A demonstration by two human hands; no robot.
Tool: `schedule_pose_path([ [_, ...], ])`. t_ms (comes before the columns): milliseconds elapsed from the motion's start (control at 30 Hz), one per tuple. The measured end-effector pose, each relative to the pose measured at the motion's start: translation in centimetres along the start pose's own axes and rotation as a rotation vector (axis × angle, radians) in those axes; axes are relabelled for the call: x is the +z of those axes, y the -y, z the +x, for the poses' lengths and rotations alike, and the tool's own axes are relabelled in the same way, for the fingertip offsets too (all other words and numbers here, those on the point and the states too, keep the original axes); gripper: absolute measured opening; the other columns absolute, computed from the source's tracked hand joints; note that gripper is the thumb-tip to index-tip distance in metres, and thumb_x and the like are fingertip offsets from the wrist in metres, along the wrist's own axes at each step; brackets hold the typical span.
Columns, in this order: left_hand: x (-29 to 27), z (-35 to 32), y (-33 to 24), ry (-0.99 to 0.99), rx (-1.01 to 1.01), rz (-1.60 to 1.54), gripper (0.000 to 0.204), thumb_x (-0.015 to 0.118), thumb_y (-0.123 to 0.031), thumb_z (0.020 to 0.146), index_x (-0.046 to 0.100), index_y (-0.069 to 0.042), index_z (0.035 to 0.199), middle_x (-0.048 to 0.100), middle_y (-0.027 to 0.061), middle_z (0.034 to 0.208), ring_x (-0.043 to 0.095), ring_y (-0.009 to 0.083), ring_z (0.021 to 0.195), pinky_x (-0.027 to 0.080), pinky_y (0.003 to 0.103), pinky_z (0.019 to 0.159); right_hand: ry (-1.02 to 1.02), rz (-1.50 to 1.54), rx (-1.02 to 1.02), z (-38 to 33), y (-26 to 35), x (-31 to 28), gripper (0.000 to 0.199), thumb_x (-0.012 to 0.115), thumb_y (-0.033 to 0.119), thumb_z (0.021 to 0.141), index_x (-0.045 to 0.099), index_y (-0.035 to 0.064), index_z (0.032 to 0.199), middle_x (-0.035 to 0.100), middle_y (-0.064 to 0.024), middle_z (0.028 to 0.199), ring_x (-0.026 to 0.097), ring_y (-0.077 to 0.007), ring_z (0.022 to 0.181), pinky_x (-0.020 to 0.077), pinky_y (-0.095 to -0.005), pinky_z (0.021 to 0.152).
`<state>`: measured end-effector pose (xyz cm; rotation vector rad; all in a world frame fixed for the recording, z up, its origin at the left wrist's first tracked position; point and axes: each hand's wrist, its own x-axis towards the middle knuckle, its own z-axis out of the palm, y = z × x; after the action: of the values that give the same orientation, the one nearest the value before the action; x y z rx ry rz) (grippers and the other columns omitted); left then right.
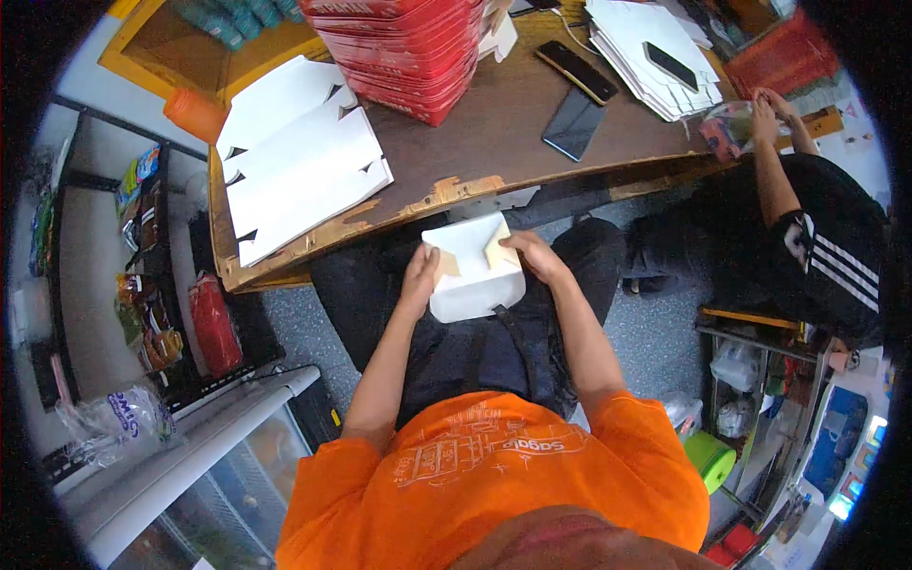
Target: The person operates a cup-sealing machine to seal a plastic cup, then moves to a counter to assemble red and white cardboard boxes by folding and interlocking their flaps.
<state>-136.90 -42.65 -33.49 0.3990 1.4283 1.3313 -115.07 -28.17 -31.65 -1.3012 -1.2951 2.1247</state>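
Note:
A white cardboard box [472, 271], partly folded, rests over my lap below the table edge. My left hand [419, 275] grips its left side, thumb on a flap. My right hand [534, 255] holds its right upper corner and flap. Flat unfolded white box blanks [299, 161] lie on the brown wooden table [475, 142] just to the left above.
A stack of red folded boxes [408, 47] stands at the table's far middle. Two dark phones [575, 122] and another pile of white blanks [651, 57] lie right. A person in black [807, 237] sits at right. Shelves with snack packs [142, 285] stand left.

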Motion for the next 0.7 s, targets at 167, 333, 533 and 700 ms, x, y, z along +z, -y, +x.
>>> schedule_pose_path([
  [167, -2.0, 0.9, 1.1, 0.068, -0.087, 0.112, 0.044, 0.056, -0.033, 0.106, 0.062, 0.004, 0.128, 0.072, 0.0079, 0.109, 0.069, 0.0160, 0.093, 0.053, 0.031, 0.089, 0.050, -0.167, 0.082, 1.0, -0.1, 0.6, 0.043, 0.062, 0.035, 0.102, 0.071, -0.0063, 0.110, 0.075, -0.0098, 0.098, 0.067, -0.0166, 0.085, 0.0527, -0.0317, 0.079],
  [333, 0.1, -0.1, -1.6, -0.053, 0.054, -0.019, 0.036, 0.057, -0.011, 0.096, 0.063, -0.009, 0.131, 0.067, 0.0090, 0.116, 0.064, 0.0197, 0.105, 0.052, 0.032, 0.093, 0.114, -0.027, 0.009, 1.2, 0.7, 1.5, 0.032, 0.062, 0.023, 0.102, 0.069, -0.0018, 0.121, 0.074, -0.0086, 0.107, 0.069, -0.0161, 0.090, 0.0540, -0.0313, 0.082],
  [533, -0.4, 1.1, -0.9, -0.031, -0.015, 0.009, 0.033, 0.060, -0.005, 0.090, 0.068, -0.004, 0.122, 0.070, 0.0095, 0.101, 0.066, 0.0165, 0.087, 0.053, 0.029, 0.076, 0.084, 0.112, 0.089, 1.0, 1.3, 1.1, 0.036, 0.062, 0.008, 0.093, 0.067, 0.0001, 0.127, 0.072, -0.0110, 0.110, 0.070, -0.0194, 0.092, 0.0561, -0.0326, 0.083],
  [700, -1.0, 1.5, 0.7, -0.044, -0.007, -0.023, 0.027, 0.062, -0.003, 0.091, 0.071, -0.002, 0.116, 0.071, 0.0069, 0.091, 0.065, 0.0128, 0.078, 0.052, 0.027, 0.068, 0.053, 0.021, 0.072, 1.1, 0.9, 1.2, 0.029, 0.061, 0.007, 0.087, 0.073, -0.0016, 0.112, 0.073, -0.0133, 0.099, 0.068, -0.0195, 0.084, 0.0560, -0.0329, 0.075],
])
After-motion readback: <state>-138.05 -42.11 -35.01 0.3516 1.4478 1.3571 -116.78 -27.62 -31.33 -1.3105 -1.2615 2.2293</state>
